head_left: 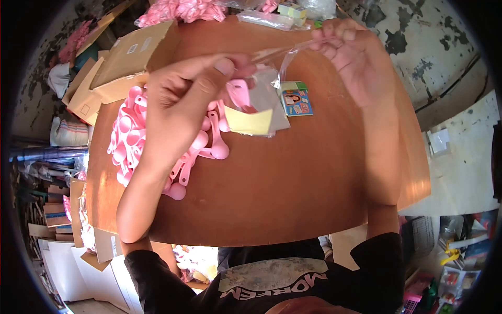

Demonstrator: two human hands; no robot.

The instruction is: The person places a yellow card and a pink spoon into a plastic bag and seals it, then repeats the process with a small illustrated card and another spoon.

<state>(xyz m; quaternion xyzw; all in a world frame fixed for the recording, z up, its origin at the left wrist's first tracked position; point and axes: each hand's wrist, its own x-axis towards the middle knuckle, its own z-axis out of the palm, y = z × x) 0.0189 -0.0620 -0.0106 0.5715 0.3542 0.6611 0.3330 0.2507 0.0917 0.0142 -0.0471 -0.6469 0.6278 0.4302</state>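
My left hand (183,97) pinches the top edge of a clear plastic bag (266,94) between thumb and fingers. Inside the bag show a pink scoop-like spoon (239,93) and a pale yellow card (249,121). A thin clear plastic strip (285,51) stretches from the bag's top to my right hand (355,57), whose fingertips are pinched on its end. Below and around my left wrist lies a heap of pink spoons (130,133), partly hidden by the forearm. Small printed cards (297,100) lie on the table just right of the bag.
The brown table (293,183) curves along its front edge. An open cardboard box (128,57) stands at the back left. Pink bagged items (183,9) and clear plastic packs (272,20) lie along the far edge. Boxes and clutter fill the floor on both sides.
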